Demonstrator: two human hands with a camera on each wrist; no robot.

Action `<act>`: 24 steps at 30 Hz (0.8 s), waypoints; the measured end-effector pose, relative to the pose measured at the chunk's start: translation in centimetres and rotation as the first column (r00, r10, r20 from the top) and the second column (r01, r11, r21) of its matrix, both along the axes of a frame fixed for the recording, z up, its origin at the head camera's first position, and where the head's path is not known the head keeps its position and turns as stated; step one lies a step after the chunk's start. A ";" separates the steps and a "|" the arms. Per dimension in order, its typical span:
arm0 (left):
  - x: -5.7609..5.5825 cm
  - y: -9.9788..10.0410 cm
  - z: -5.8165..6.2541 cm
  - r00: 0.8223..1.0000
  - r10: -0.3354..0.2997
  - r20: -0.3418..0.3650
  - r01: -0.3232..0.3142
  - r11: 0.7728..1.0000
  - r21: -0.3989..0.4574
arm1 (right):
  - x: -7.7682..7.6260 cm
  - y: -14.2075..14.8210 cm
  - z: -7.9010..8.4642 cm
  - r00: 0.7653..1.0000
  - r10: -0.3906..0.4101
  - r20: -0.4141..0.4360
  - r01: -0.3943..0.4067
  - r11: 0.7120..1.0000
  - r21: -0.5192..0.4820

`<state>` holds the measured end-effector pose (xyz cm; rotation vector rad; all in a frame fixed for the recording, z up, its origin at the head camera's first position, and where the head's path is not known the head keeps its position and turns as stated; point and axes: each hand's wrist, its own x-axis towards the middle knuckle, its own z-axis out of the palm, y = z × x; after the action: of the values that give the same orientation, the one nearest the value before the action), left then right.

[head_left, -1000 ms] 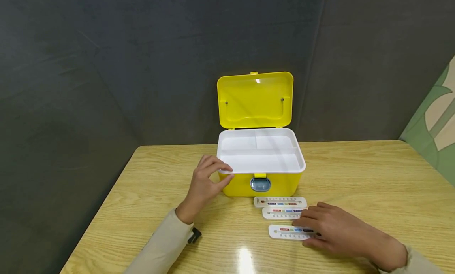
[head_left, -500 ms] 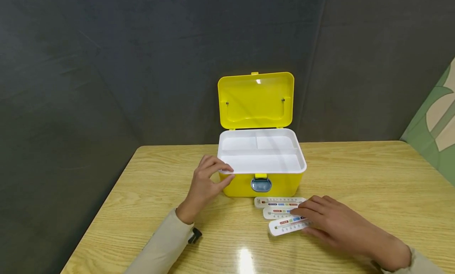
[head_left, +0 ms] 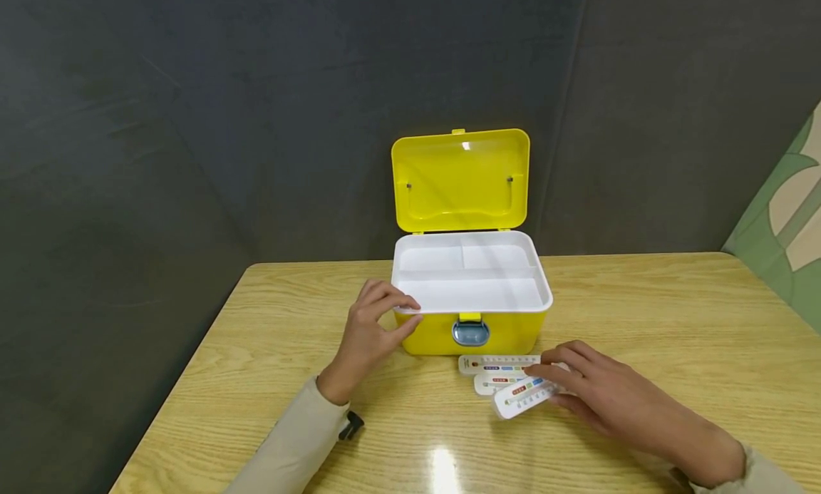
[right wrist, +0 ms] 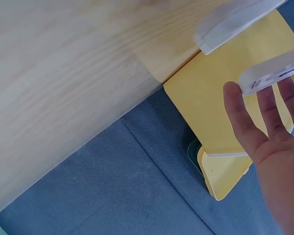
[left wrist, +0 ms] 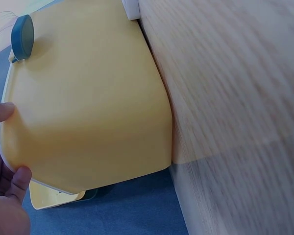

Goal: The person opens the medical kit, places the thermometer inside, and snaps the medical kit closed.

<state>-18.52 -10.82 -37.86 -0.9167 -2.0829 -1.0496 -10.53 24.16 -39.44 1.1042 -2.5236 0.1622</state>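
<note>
The right hand (head_left: 609, 394) pinches a white thermometer (head_left: 522, 398) by its right-hand end, fingers along the far edge and thumb at the near one. The held thermometer is raised above the worktop (head_left: 673, 323) and slanted, its left end nearer the person; on its face are coloured blocks and a row of scale marks. In the head view it overlaps the middle thermometer (head_left: 489, 385), which lies flat beside the far thermometer (head_left: 490, 366), both just in front of the yellow box (head_left: 436, 335) and partly hidden by the right hand. The left hand (head_left: 372, 326) grips the box at its front left corner, thumb against the yellow outside and fingertips over the rim of the white tray (head_left: 468, 291). That tray fills the top of the box and is divided into three compartments, one long one at the front and two smaller ones behind. The yellow lid (head_left: 460, 173) stands upright on its hinges at the back, and a blue-grey latch (head_left: 471, 332) sits in the middle of the front. Both arms wear pale sleeves (head_left: 295, 437), with a small black buckle (head_left: 351, 425) by the left wrist. Behind the worktop hangs a dark cloth (head_left: 321, 123).
</note>
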 end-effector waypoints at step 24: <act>-0.2 -0.1 -0.3 1.000 -0.003 -0.003 0.003 1.000 0.003 | -0.4 0.0 -0.2 0.991 -0.012 -0.132 0.004 0.999 -0.054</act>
<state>-18.70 -10.94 -38.13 -0.9195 -2.0775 -1.0526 -10.92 24.13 -39.62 1.0484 -2.3925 0.1489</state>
